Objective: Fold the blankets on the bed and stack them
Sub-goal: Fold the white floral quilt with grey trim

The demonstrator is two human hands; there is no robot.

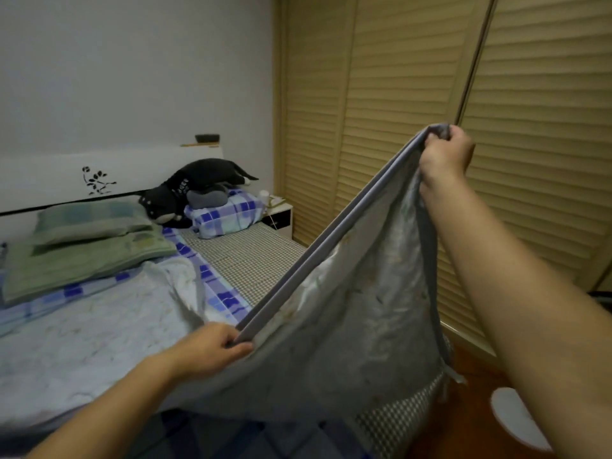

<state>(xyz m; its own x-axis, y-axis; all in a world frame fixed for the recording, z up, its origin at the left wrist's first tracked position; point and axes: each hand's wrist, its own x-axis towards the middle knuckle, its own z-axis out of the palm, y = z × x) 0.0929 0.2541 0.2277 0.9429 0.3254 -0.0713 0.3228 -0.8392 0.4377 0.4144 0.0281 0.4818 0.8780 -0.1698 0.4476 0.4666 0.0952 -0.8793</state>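
Both hands pinch the grey-bordered blanket (347, 326) along its doubled edge — right hand (445, 154) raised, left hand (212, 347) low over the bed (251, 260) — and it looks thin, soft, floppy, best held by corners.

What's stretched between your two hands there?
The grey-bordered edge of the blanket runs taut from left hand up to right hand, seen in the head view.

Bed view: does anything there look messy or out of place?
A black plush cat sprawls askew over a grey cushion atop a blue checked bundle by the white headboard. Nothing looks spilled or damaged.
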